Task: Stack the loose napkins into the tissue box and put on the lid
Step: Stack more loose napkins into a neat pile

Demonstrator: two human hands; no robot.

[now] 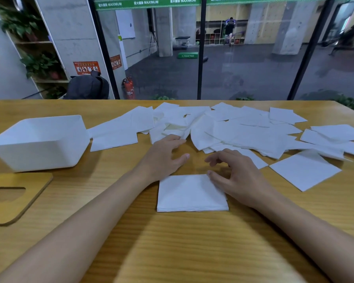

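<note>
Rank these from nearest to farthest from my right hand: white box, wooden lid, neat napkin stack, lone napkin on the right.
1. Napkin stack, just left of the right hand, at its thumb.
2. Lone napkin, to its right.
3. White box, far left.
4. Wooden lid, farthest left, in front of the box.

Table point(192, 242): yellow-tan wood, fine straight grain. Napkins point(223, 127): plain white, same for the stack point(190, 193). Box point(39, 144) left of stack: plain white. Lid point(29, 193) left of stack: tan wood, matches table.
</note>
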